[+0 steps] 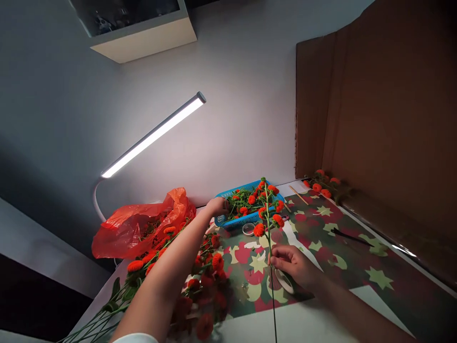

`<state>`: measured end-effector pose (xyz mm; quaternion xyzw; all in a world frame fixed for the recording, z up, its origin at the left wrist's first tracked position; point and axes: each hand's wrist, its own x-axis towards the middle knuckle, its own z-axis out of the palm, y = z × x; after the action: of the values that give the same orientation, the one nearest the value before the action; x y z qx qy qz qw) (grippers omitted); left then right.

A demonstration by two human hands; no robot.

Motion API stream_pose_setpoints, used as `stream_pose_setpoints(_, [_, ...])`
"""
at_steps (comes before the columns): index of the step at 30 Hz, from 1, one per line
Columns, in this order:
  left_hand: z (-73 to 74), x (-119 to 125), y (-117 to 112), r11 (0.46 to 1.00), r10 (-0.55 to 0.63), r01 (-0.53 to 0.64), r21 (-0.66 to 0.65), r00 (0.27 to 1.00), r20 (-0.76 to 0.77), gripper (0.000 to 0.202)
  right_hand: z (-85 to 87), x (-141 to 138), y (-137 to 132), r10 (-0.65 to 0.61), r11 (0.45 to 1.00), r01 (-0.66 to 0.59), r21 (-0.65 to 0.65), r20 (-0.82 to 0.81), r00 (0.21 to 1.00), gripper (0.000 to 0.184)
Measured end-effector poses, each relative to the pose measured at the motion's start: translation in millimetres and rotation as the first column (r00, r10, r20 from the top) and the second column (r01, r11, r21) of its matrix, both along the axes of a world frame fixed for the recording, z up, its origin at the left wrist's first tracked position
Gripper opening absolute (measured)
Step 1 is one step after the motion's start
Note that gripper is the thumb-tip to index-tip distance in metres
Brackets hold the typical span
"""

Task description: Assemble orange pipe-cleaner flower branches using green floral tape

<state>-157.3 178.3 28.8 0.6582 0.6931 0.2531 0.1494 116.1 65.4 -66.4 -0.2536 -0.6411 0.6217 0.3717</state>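
My right hand pinches the thin stem of an artificial flower branch, which stands upright with several orange pompom-like blooms and a green tip. Just under that hand is a pale roll of tape; whether the fingers also hold it I cannot tell. My left hand reaches into the left end of a blue plastic basket. Inside the basket lie small green-stemmed orange flowers. The left fingertips are hidden among the stems and the basket's edge.
A red plastic bag and finished-looking orange flower stems lie to the left. A lamp shines above. More orange flowers rest at the back right, near a cardboard sheet. A clear tape roll sits before the basket.
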Motion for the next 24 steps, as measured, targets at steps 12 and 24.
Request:
stream_pose_setpoints(12, [46.8, 46, -111, 0.969, -0.070, 0.227, -0.100, 0.639, 0.766, 0.017, 12.8, 9, 8, -0.059, 0.994, 0.049, -0.097, -0.103, 0.993, 0.039])
stream_pose_setpoints(24, [-56.4, 142, -171, 0.993, 0.114, -0.016, -0.118, -0.161, 0.980, 0.032, 32.5, 15, -4, 0.061, 0.997, -0.066, -0.037, -0.107, 0.992, 0.034])
